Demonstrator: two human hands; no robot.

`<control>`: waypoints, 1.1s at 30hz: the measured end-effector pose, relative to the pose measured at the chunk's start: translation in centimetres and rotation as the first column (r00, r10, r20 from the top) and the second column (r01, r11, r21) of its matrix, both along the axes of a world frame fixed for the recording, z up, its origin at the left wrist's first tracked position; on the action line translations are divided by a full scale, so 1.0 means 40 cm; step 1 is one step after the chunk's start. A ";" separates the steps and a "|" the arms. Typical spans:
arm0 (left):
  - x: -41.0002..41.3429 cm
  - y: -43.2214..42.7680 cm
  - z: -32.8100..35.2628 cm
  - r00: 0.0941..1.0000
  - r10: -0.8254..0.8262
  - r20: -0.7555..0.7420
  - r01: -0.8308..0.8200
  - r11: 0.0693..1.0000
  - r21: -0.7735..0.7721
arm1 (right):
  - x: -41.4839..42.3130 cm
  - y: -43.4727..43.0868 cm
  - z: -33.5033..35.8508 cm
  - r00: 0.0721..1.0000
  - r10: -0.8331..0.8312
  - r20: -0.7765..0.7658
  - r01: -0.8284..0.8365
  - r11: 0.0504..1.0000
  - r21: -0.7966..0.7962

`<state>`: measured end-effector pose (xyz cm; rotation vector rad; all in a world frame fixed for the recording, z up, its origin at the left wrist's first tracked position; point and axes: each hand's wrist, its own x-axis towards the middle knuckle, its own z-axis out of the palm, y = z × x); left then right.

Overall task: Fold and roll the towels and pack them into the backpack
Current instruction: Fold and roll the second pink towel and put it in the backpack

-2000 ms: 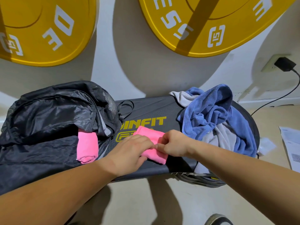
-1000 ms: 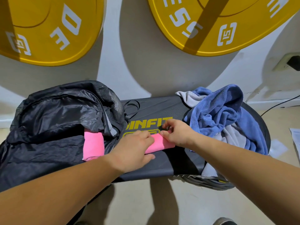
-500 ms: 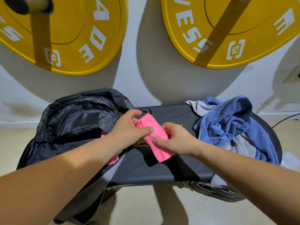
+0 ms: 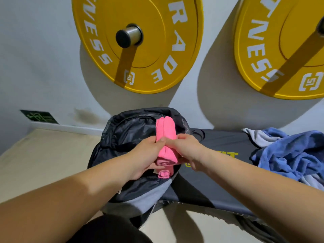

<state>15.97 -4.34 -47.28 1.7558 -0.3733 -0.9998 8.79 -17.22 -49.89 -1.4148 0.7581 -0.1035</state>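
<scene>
**Rolled pink towel held by both hands over the open backpack.**
The left hand [image 4: 145, 155] and right hand [image 4: 189, 149] each clamp their grip on the lower half of the pink roll [image 4: 165, 132], from 9 and 3 o'clock. Its free end points to 12 o'clock above the backpack [image 4: 126, 130], where a second pink roll [image 4: 164, 174] lies at 6 o'clock. With the far end unheld, the roll may loosen or snag the rim on entry. The blue towel [image 4: 289, 155] waits at 3 o'clock on the surface [image 4: 224, 142].
</scene>
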 end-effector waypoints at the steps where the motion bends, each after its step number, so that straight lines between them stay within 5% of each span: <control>1: 0.005 0.018 -0.007 0.995 0.053 0.085 -0.053 0.999 0.004 | 0.009 0.009 0.004 1.000 0.013 0.015 -0.014 1.000 0.018; 5: 0.024 0.072 -0.032 0.864 0.212 0.457 -0.235 0.972 -0.007 | 0.046 0.045 -0.005 0.998 0.001 0.064 -0.006 0.998 0.070; 10: 0.037 0.092 -0.055 0.655 0.046 0.754 -0.168 0.982 0.086 | 0.087 0.098 -0.015 0.997 0.077 0.025 -0.080 0.972 0.219; 13: 0.028 0.086 -0.074 0.763 0.077 0.641 -0.079 0.997 -0.025 | 0.080 0.102 -0.023 0.996 0.087 0.021 -0.090 0.959 0.268; 15: 0.034 0.094 -0.081 0.863 0.199 0.463 -0.162 0.980 -0.120 | 0.073 0.096 -0.025 0.997 0.073 0.018 -0.075 0.947 0.312; 18: 0.053 0.116 -0.106 0.898 0.330 0.292 -0.301 0.943 -0.139 | 0.080 0.090 -0.037 0.997 0.076 -0.018 -0.069 0.962 0.264; 21: 0.056 0.123 -0.118 0.946 0.316 0.078 -0.312 0.948 -0.061 | 0.089 0.101 -0.042 0.996 0.082 -0.033 -0.072 0.972 0.221; 24: 0.051 0.119 -0.122 0.961 0.266 -0.077 -0.274 0.951 -0.141 | 0.103 0.109 -0.050 0.997 0.073 -0.025 -0.066 0.971 0.228; 28: 0.050 0.124 -0.117 0.959 0.275 -0.073 -0.284 0.938 -0.197 | 0.109 0.108 -0.049 0.986 0.125 -0.114 -0.105 0.980 0.170; 31: 0.062 0.133 -0.117 0.897 0.393 0.204 -0.364 0.917 -0.165 | 0.113 0.102 -0.062 0.995 0.068 -0.078 -0.073 0.995 -0.073; 33: 0.067 0.137 -0.119 0.832 0.368 0.415 -0.328 0.930 -0.168 | 0.114 0.107 -0.058 0.997 0.069 -0.032 -0.070 0.997 -0.032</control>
